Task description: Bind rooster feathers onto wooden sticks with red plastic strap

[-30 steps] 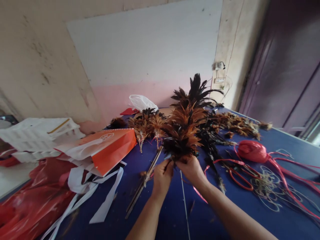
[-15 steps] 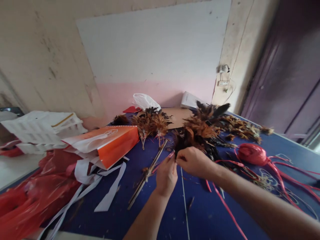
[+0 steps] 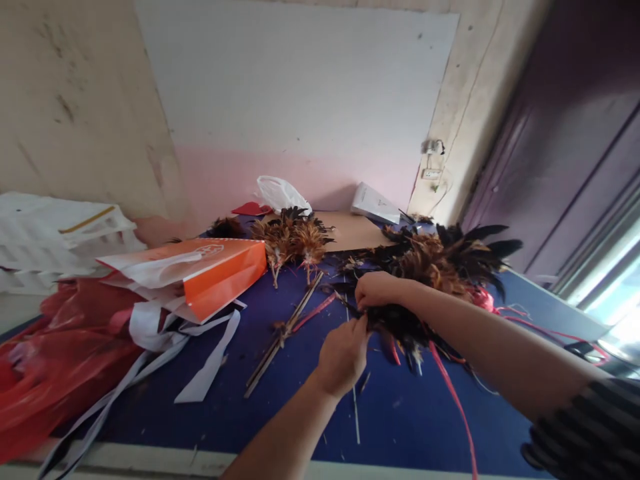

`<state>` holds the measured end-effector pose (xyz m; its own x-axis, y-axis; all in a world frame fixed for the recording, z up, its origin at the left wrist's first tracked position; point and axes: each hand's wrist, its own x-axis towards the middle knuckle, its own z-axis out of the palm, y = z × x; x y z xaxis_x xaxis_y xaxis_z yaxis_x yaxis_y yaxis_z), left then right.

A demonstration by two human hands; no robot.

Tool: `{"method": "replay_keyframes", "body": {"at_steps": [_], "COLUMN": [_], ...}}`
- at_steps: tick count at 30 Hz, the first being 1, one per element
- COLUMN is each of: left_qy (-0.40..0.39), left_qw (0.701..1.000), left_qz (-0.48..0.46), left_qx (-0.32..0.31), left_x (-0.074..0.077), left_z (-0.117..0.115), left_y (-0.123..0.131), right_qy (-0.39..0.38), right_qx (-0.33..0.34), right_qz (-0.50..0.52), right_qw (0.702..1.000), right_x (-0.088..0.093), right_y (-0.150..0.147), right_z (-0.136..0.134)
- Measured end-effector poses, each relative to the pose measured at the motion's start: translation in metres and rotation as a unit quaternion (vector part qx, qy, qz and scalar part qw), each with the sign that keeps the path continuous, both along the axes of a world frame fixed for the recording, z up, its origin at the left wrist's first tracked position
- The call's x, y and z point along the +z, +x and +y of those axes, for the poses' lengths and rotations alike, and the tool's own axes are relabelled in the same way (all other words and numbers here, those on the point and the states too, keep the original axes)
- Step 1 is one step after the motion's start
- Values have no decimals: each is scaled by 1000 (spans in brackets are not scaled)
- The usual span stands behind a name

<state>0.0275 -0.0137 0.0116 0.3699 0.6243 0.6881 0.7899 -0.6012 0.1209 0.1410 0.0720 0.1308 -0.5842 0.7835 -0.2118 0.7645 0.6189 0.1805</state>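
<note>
In the head view, my left hand (image 3: 343,355) is closed, with its thumb and fingers pinching the near end of a bundle of black and brown feathers (image 3: 397,323). Right beside it, my right hand (image 3: 383,291) has its fingers curled closed at the same end, touching the bundle. The exact grip is partly hidden. Long brown and black feathers (image 3: 450,257) spread beyond my right forearm; whether they join the held bundle is hidden. A strand of pink plastic string (image 3: 453,393) runs toward the table's front. Thin sticks (image 3: 283,337) lie left of my hands.
Two brown feather bundles (image 3: 307,243) lie at the back of the blue table (image 3: 400,427). An orange paper bag (image 3: 225,277), white strips (image 3: 213,363) and a red plastic bag (image 3: 65,373) are at left. Cardboard (image 3: 350,230) lies at the back, and a pink string ball (image 3: 483,299) at right.
The large feathers have swung right, partly covering the pink string ball. Both hands stay close together; the right one has moved slightly up. The camera view has shifted to the right.
</note>
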Motion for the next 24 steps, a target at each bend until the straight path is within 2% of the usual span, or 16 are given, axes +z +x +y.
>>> {"method": "replay_keyframes", "body": {"at_steps": [3,6,8,10,12,14,16,17,18,20,23,24], "left_qy": [-14,-45,-64,-78,-94,-109,-122,-129,-136,-161,-243,-280], "left_qw": [999,993,988,985,983,982,981,978,972,949,874,838], "left_qz": [15,68,82,81,71,45,-14,-58,-110,-226,-390,-437], "left_qx": [-28,-82,-110,-129,-139,-147,-153,-155,-155,-153,-160,-170], "left_x": [-1,-3,-5,-7,-8,-8,-7,-5,-3,4,19,24], "left_z": [-3,-7,-10,-12,-11,-10,-7,-5,-3,2,8,9], "left_y": [3,8,11,13,12,10,7,5,2,-4,-12,-14], "right_qy": [-35,-79,-114,-141,-138,-122,-45,9,46,42,-109,-169], "right_qx": [-11,-13,-5,19,42,44,-26,-69,-104,-129,-55,-42], "right_qz": [20,56,108,196,308,509,617,638,647,660,677,650], "right_qw": [999,995,987,970,940,851,785,767,754,739,726,740], "right_x": [-4,-3,9,35,74,116,147,155,158,147,103,83], "right_y": [2,-10,-26,-44,-57,-58,-46,-36,-23,9,57,70], "right_z": [0,-6,-12,-16,-16,-9,-1,1,-1,-17,-68,-85]}}
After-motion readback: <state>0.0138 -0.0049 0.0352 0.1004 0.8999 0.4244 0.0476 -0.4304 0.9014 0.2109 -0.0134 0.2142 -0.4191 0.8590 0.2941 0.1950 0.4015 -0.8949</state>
